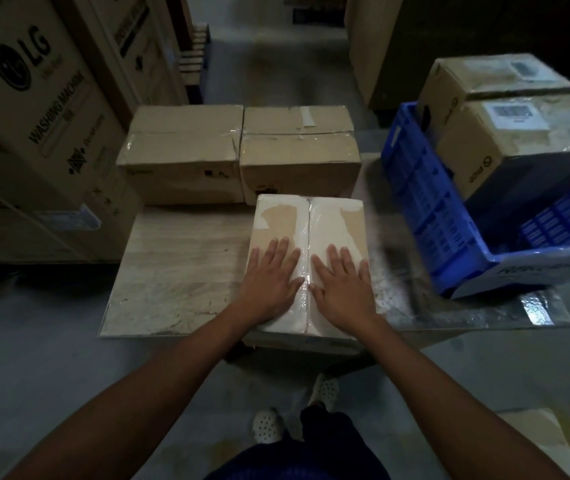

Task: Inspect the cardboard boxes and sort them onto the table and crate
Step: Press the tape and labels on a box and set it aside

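Five small cardboard boxes are in front of me. One, the near box [325,223], sits at the near edge of the table [179,265], its top patched white and taped shiny along the middle seam. Two more stand side by side at the far edge, the far left box [179,157] touching the far right box [299,157], and the near box almost reaches the right one. The other two are in the blue crate [429,216] at the right end of the table: the back box [498,74] and the front box [526,133], each with a printed label on top, packed against each other and rising above the crate's rim.

Both my arms reach straight forward. My left hand [271,275] lies palm down on the near box, just left of the seam, fingers straight and slightly spread. My right hand [342,282] lies the same way just right of the seam, thumbs nearly meeting over the tape. Neither hand grips anything; they only rest flat on the top.

One tall washing machine carton [34,109] stands on the floor to the left of the table. Below my arms, my two white shoes [268,426] show on the grey floor.
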The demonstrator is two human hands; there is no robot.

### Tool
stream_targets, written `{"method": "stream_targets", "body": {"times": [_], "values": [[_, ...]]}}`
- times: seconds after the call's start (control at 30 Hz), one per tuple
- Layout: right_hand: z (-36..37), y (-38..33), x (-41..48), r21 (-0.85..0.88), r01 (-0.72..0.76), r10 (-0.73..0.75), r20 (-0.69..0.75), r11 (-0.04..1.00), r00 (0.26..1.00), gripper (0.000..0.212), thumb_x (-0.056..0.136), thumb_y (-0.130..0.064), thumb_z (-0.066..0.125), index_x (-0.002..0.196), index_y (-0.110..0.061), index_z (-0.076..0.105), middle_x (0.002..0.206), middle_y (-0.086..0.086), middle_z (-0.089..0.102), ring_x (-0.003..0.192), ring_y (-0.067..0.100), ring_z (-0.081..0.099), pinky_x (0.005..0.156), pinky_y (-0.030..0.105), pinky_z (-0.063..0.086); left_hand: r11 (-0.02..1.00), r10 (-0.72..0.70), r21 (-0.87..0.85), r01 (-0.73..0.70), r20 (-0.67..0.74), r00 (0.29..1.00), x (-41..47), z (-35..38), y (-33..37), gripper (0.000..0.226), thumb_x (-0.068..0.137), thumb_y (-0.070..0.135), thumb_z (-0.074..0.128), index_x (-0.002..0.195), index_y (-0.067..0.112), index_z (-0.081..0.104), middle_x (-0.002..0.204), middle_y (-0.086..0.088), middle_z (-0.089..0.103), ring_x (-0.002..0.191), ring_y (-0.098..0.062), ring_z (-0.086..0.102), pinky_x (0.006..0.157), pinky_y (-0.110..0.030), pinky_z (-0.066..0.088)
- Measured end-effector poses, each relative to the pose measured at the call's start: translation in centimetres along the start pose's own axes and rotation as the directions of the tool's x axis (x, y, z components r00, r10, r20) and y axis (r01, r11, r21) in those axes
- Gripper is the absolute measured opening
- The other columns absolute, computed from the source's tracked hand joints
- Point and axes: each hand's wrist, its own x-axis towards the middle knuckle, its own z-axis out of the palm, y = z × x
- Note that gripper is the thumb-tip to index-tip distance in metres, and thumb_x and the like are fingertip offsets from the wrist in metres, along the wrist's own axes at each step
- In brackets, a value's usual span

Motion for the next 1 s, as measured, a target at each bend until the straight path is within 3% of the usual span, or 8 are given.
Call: {"method": "stream_targets", "body": {"times": [0.13,0.27,0.33,0.47,0.6,0.73,0.9,1.0], "values": [[-0.7,0.3,0.1,-0.019,0.021,-0.021,-0.01,1.0,1.0,0.066,0.101,-0.063,0.029,0.16,-0.035,0.017,0.17,0.005,0.008,0.156,0.028,0.006,0.122,0.054,0.012,1.0,0.008,0.013,-0.008,0.01,1.0,0.0,-0.1,-0.1,0.067,0.103,0.058,0.019,0.159,0.026,0.002,0.167,-0.007,-0.008,0.153,-0.026,-0.011,0.123,-0.051,-0.004],[-3.7,-0.4,2.6,0.007,-0.045,0.045,-0.06,0.999,0.997,0.051,0.097,-0.059,0.045,0.141,-0.033,0.047,0.148,0.006,0.041,0.133,0.029,0.038,0.104,0.052,0.035,1.0,-0.003,0.017,0.003,-0.026,1.0,1.2,-1.1,0.5,0.065,0.102,0.056,0.03,0.156,0.025,0.015,0.166,-0.012,0.012,0.153,-0.031,0.01,0.122,-0.053,0.012],[-4.6,-0.7,4.3,0.055,-0.073,0.075,-0.036,0.996,0.997,0.055,0.098,-0.056,0.045,0.148,-0.032,0.039,0.155,0.01,0.034,0.14,0.033,0.033,0.109,0.057,0.031,0.999,-0.026,0.023,0.028,-0.056,0.998,3.0,-1.9,0.1,0.065,0.102,0.056,0.029,0.158,0.026,0.011,0.167,-0.011,0.007,0.153,-0.03,0.007,0.122,-0.052,0.011],[-3.4,0.3,5.7,0.008,-0.039,0.038,0.105,0.999,0.994,0.07,0.102,-0.058,0.036,0.162,-0.033,0.008,0.17,0.007,-0.005,0.155,0.035,-0.005,0.121,0.063,0.005,0.997,-0.054,0.049,0.055,-0.007,0.998,5.1,-1.4,-1.4,0.065,0.102,0.057,0.014,0.159,0.029,-0.003,0.167,-0.008,-0.012,0.153,-0.028,-0.013,0.121,-0.053,-0.003],[-3.0,2.0,5.7,0.041,0.003,-0.004,0.043,0.999,0.999,0.065,0.103,-0.054,0.037,0.161,-0.034,0.015,0.171,0.002,0.002,0.156,0.028,0.001,0.123,0.054,0.007,1.0,-0.02,0.009,0.02,-0.052,0.998,4.7,-0.1,-1.7,0.064,0.103,0.057,0.008,0.159,0.029,-0.004,0.166,-0.006,-0.016,0.151,-0.025,-0.02,0.121,-0.051,-0.011],[-2.3,1.7,5.8,0.023,-0.023,0.023,0.012,0.999,1.0,0.062,0.104,-0.047,0.034,0.161,-0.032,0.016,0.17,0.001,0.004,0.156,0.027,0.003,0.124,0.054,0.008,1.0,-0.023,0.02,0.024,-0.05,0.998,4.7,-0.3,-1.6,0.064,0.103,0.055,0.009,0.159,0.028,-0.003,0.166,-0.008,-0.013,0.152,-0.027,-0.016,0.122,-0.053,-0.007],[-5.7,1.8,7.8,0.001,-0.022,0.022,0.013,1.0,1.0,0.054,0.097,-0.051,0.05,0.145,-0.029,0.045,0.152,0.006,0.038,0.138,0.031,0.036,0.107,0.053,0.035,0.995,0.048,0.089,-0.04,-0.09,0.995,6.6,-2.9,-2.1,0.058,0.102,0.053,0.029,0.152,0.024,0.03,0.16,-0.014,0.027,0.145,-0.035,0.025,0.118,-0.052,0.021],[-6.8,1.1,9.8,0.064,-0.06,0.057,0.047,0.996,0.997,0.064,0.098,-0.052,0.05,0.155,-0.027,0.032,0.161,0.012,0.026,0.147,0.035,0.025,0.114,0.055,0.029,0.999,0.028,0.031,-0.026,-0.07,0.997,8.4,-3.2,-3.3,0.062,0.103,0.055,0.025,0.158,0.024,0.02,0.167,-0.009,0.005,0.153,-0.031,0.004,0.122,-0.056,0.008]]}}
